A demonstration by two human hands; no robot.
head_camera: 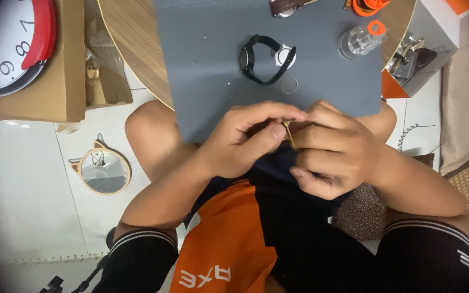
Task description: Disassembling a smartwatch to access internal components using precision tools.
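Pale floor tiles surround a round wooden table (131, 49), and a grey mat (207, 65) lies on top of it; I take that mat as my landmark. Just off the mat's near edge, my left hand (245, 141) and right hand (332, 146) meet, knuckles almost touching. Between them I pinch a small gold pin (289, 133): the left thumb and forefinger close on its upper end, the right fingers curl tight around the lower part. Its long axis runs roughly up and down in view, tilted slightly, the top toward the mat. Most of it is buried under fingertips, so I cannot tell its full shape. On the mat's middle lies a black-strapped watch (267, 58), with a thin ring (289, 86) just beside it. At the mat's far right corner stands a clear plastic case (360, 40). Left of the mat, a wall clock (12, 43) is cut off by the frame.
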